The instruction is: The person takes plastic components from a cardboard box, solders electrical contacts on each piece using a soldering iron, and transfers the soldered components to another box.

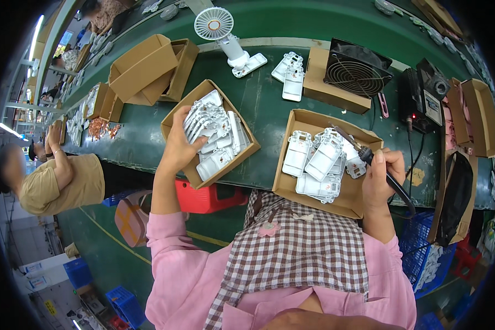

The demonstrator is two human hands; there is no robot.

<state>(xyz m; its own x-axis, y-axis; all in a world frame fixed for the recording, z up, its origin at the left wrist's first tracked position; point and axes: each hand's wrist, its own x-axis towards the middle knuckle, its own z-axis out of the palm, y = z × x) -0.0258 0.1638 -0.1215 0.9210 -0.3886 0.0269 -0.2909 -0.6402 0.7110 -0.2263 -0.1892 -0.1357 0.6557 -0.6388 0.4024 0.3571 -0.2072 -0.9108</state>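
Note:
My left hand (179, 137) reaches over the side of a cardboard box (249, 152), its thumb and fingers around white plastic casings (206, 122) stacked inside. Part of its fingers is hidden by the casings. My right hand (380, 175) is closed around the dark handle of a soldering iron (395, 186). The iron's metal tip points up and left, over a second cardboard box (283, 186) in front of me. Flat white casings (324, 157) lie loosely heaped in that box, some with small reddish bits on them.
Behind the boxes stand a white handheld fan (234, 50), loose white casings (292, 82) and a black ventilator (357, 71) on a carton. To the right sits a black soldering station (421, 102) with its cable. A person (60, 179) works at the left; a red stool (201, 199) stands below the bench.

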